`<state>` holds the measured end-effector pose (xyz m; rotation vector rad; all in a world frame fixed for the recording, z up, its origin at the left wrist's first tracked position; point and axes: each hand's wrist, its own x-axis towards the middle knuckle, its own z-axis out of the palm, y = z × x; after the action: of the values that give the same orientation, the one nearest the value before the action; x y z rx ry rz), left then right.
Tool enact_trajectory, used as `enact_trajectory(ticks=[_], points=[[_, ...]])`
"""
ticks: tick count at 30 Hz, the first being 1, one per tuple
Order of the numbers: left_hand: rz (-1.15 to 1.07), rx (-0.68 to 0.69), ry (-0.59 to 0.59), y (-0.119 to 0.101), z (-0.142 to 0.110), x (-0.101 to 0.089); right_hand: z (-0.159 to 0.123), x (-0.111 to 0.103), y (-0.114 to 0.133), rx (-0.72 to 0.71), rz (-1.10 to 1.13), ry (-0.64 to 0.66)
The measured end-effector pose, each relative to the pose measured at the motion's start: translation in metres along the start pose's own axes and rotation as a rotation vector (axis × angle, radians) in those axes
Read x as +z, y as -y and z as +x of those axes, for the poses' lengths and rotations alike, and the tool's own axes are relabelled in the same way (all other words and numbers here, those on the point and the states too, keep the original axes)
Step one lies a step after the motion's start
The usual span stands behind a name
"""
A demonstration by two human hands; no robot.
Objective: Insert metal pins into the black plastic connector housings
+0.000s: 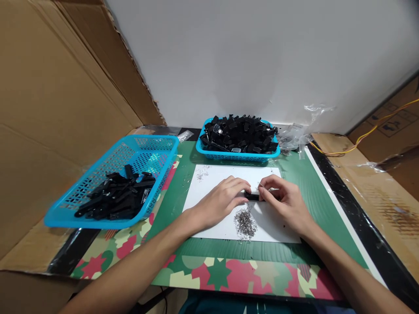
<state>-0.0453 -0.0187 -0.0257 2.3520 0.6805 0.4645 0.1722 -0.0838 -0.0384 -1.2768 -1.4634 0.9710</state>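
Observation:
In the head view a small black plastic part (253, 197) lies low over a white sheet (209, 218). My left hand (225, 195) grips its left end between thumb and fingers. Pinched in the fingertips of my right hand (284, 198) is a thin metal wire piece (261, 185), just above the part. The right fingers hide the part's far end. Nearer to me a pile of small wire pieces (245, 223) rests on the sheet, with a few loose wire pieces (202, 174) at its upper left corner.
A blue basket (170, 144) at left holds black parts (121, 196). Behind the sheet stands another blue basket (237, 155), heaped with black parts (242, 133). Clear plastic bags (293, 135) lie beside it. Cardboard (65, 78) rises at left, and a yellow cable (356, 146) runs at right.

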Motion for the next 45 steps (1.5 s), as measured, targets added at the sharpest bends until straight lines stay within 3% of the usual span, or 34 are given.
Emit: enact_trajectory(ticks=[5, 9, 13, 20, 31, 45], points=[[0.048, -0.018, -0.046, -0.001, -0.001, -0.002, 0.005, -0.011, 0.002, 0.071, -0.120, -0.134], [0.119, 0.089, -0.103, -0.002, -0.002, -0.002, 0.009, -0.016, 0.001, 0.193, -0.167, -0.089], [0.150, 0.189, -0.071, -0.002, -0.002, -0.002, 0.010, -0.016, -0.003, 0.280, -0.213, -0.025], [0.088, 0.273, -0.052, -0.003, -0.003, 0.000, 0.010, -0.013, 0.000, 0.304, -0.241, 0.013], [0.008, 0.197, -0.077, -0.001, -0.002, 0.001, 0.010, -0.011, -0.001, 0.277, -0.355, 0.035], [-0.009, 0.244, -0.068, -0.002, -0.002, 0.003, 0.007, -0.002, -0.005, 0.191, -0.434, -0.037]])
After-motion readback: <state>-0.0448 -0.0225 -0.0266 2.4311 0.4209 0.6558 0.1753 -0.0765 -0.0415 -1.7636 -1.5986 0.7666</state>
